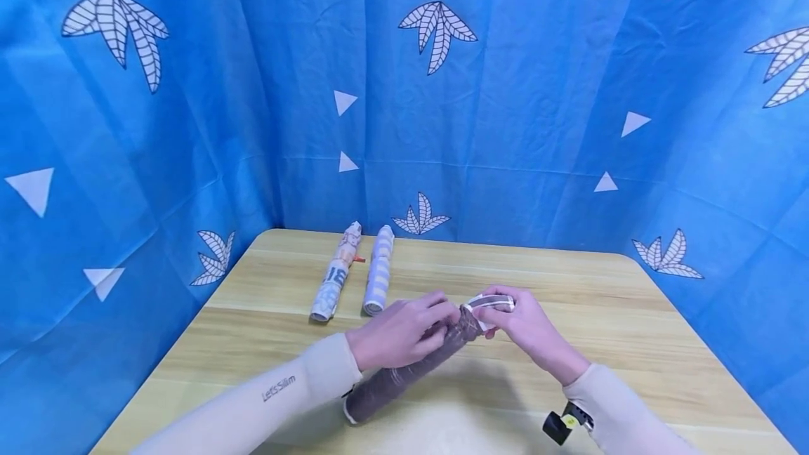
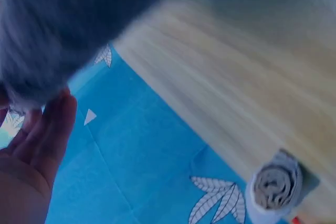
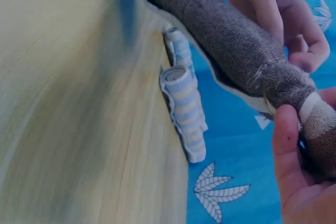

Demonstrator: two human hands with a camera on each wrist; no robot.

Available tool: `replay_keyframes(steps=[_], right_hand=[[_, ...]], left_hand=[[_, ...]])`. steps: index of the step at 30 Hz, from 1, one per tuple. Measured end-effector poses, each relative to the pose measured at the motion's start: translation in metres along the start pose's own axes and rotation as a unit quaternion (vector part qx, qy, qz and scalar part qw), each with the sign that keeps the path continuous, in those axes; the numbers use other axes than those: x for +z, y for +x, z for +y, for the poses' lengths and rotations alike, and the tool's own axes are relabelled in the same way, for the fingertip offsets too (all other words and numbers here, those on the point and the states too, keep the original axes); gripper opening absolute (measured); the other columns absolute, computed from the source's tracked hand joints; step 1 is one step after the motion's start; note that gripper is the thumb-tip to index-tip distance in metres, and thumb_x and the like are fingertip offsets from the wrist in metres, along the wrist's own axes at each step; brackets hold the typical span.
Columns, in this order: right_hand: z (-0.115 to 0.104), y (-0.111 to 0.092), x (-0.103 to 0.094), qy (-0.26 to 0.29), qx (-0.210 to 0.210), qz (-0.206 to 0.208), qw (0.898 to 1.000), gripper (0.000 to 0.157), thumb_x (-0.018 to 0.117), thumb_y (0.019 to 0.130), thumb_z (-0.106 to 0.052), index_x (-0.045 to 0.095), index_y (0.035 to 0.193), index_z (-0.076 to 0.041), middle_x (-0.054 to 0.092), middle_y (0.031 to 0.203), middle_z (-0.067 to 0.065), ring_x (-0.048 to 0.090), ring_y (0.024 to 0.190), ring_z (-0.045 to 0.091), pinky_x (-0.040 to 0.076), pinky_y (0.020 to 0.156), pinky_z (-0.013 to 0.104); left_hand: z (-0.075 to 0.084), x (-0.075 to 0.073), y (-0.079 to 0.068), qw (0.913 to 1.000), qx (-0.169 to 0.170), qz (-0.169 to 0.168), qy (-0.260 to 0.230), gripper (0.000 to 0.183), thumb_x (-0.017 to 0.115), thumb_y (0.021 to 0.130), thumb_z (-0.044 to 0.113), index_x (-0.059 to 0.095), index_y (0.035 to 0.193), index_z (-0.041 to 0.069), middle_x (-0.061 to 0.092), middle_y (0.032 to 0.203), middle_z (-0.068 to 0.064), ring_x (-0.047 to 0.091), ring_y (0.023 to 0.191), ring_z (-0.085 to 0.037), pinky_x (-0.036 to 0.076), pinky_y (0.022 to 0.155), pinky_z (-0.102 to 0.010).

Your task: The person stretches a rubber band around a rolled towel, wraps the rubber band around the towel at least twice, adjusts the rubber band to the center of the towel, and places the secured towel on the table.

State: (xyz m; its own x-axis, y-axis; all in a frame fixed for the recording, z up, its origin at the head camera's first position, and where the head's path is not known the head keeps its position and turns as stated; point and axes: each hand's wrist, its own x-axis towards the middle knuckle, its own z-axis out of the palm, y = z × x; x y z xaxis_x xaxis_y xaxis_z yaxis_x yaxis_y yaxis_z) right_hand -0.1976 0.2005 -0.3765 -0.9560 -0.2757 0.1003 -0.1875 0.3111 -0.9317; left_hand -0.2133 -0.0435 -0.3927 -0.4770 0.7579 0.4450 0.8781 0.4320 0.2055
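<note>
A rolled brown-grey towel (image 1: 387, 386) with a white edge lies slantwise in front of me, raised at its far end. My left hand (image 1: 404, 335) pinches the roll near that end with curled fingers. The right hand (image 1: 529, 327) grips the white-bordered corner (image 1: 496, 302) folded out there. In the right wrist view the towel (image 3: 226, 30) narrows into a twisted neck beside my right thumb (image 3: 286, 135). A blurred part of the roll (image 2: 68, 30) fills the upper left of the left wrist view, with the left fingers (image 2: 50, 135) against it.
Two more rolled towels lie at the table's back left: one printed with letters (image 1: 335, 279), one striped purple and white (image 1: 379, 269). A blue patterned curtain (image 1: 537, 125) surrounds the wooden table (image 1: 600, 300). A small black device (image 1: 557, 428) sits on the right wrist.
</note>
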Motion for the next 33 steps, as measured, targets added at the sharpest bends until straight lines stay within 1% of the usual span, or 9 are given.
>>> replay_keyframes(steps=[5, 9, 11, 14, 17, 20, 24, 28, 33], right_hand=[[-0.003, 0.001, -0.002, 0.031, 0.012, 0.005, 0.999, 0.027, 0.068, 0.091, -0.014, 0.065, 0.110, 0.006, 0.073, 0.095, 0.015, 0.069, 0.076, 0.021, 0.059, 0.069, 0.035], [-0.005, 0.001, -0.003, 0.041, 0.013, -0.011, 0.999, 0.029, 0.068, 0.092, -0.015, 0.063, 0.111, 0.007, 0.073, 0.097, 0.015, 0.069, 0.080, 0.022, 0.060, 0.072, 0.035], [-0.005, 0.001, -0.003, 0.037, 0.013, -0.020, 0.999, 0.029, 0.068, 0.092, -0.015, 0.063, 0.111, 0.007, 0.072, 0.097, 0.015, 0.069, 0.081, 0.022, 0.060, 0.073, 0.035], [-0.005, 0.001, -0.003, 0.033, 0.012, -0.025, 0.999, 0.029, 0.068, 0.092, -0.016, 0.063, 0.111, 0.006, 0.072, 0.098, 0.016, 0.069, 0.081, 0.023, 0.059, 0.073, 0.036], [-0.006, 0.000, -0.002, 0.032, 0.015, -0.019, 0.999, 0.029, 0.069, 0.092, -0.015, 0.063, 0.110, 0.007, 0.073, 0.096, 0.016, 0.069, 0.079, 0.023, 0.059, 0.071, 0.037], [-0.005, -0.001, 0.000, 0.031, 0.017, -0.012, 0.999, 0.027, 0.069, 0.090, -0.012, 0.063, 0.108, 0.008, 0.072, 0.094, 0.015, 0.069, 0.077, 0.022, 0.059, 0.070, 0.036], [-0.002, -0.001, 0.004, 0.032, 0.015, -0.002, 0.999, 0.023, 0.068, 0.089, -0.006, 0.063, 0.105, 0.008, 0.073, 0.093, 0.016, 0.069, 0.075, 0.022, 0.059, 0.067, 0.034], [0.001, 0.000, 0.004, 0.039, 0.018, -0.001, 0.999, 0.023, 0.067, 0.089, -0.007, 0.063, 0.106, 0.009, 0.073, 0.093, 0.016, 0.069, 0.076, 0.022, 0.059, 0.067, 0.034], [-0.002, 0.000, -0.007, 0.040, 0.023, -0.044, 0.998, 0.037, 0.069, 0.092, -0.015, 0.059, 0.119, 0.009, 0.071, 0.104, 0.017, 0.069, 0.085, 0.024, 0.059, 0.075, 0.035]], left_hand=[[0.005, 0.004, 0.001, 0.9991, -0.031, 0.012, -0.026, 0.036, 0.064, 0.098, 0.033, 0.053, 0.132, 0.026, 0.054, 0.115, 0.007, 0.057, 0.077, -0.002, 0.048, 0.063, -0.013], [0.007, 0.007, 0.003, 0.9986, -0.038, 0.020, -0.030, 0.044, 0.067, 0.097, 0.030, 0.050, 0.138, 0.028, 0.056, 0.117, 0.006, 0.060, 0.084, -0.004, 0.052, 0.069, -0.016], [0.007, 0.007, 0.002, 0.9989, -0.030, 0.024, -0.026, 0.047, 0.068, 0.097, 0.027, 0.049, 0.140, 0.029, 0.056, 0.118, 0.006, 0.061, 0.085, -0.003, 0.052, 0.070, -0.015], [0.006, 0.009, 0.001, 0.9994, 0.003, 0.035, -0.007, 0.045, 0.068, 0.097, 0.024, 0.052, 0.138, 0.031, 0.057, 0.119, 0.006, 0.063, 0.085, -0.003, 0.052, 0.072, -0.014], [0.005, 0.010, 0.003, 0.9980, 0.040, 0.046, 0.020, 0.038, 0.068, 0.097, 0.022, 0.057, 0.132, 0.029, 0.057, 0.118, 0.005, 0.061, 0.081, -0.002, 0.050, 0.069, -0.012], [0.005, 0.010, 0.005, 0.9964, 0.059, 0.044, 0.043, 0.032, 0.068, 0.096, 0.020, 0.058, 0.125, 0.027, 0.056, 0.109, 0.005, 0.055, 0.073, -0.001, 0.045, 0.062, -0.009], [0.009, 0.011, 0.009, 0.9972, 0.045, 0.025, 0.054, 0.029, 0.069, 0.092, 0.015, 0.059, 0.118, 0.023, 0.052, 0.100, 0.004, 0.048, 0.066, 0.000, 0.037, 0.055, -0.006], [0.012, 0.014, 0.010, 0.9982, 0.021, 0.017, 0.053, 0.026, 0.069, 0.090, 0.013, 0.059, 0.113, 0.020, 0.050, 0.098, 0.004, 0.047, 0.066, -0.001, 0.036, 0.053, -0.006], [0.011, 0.016, 0.009, 0.9973, 0.035, 0.041, 0.049, 0.044, 0.067, 0.092, 0.012, 0.056, 0.133, 0.024, 0.052, 0.106, 0.005, 0.049, 0.070, 0.000, 0.039, 0.057, -0.006]])
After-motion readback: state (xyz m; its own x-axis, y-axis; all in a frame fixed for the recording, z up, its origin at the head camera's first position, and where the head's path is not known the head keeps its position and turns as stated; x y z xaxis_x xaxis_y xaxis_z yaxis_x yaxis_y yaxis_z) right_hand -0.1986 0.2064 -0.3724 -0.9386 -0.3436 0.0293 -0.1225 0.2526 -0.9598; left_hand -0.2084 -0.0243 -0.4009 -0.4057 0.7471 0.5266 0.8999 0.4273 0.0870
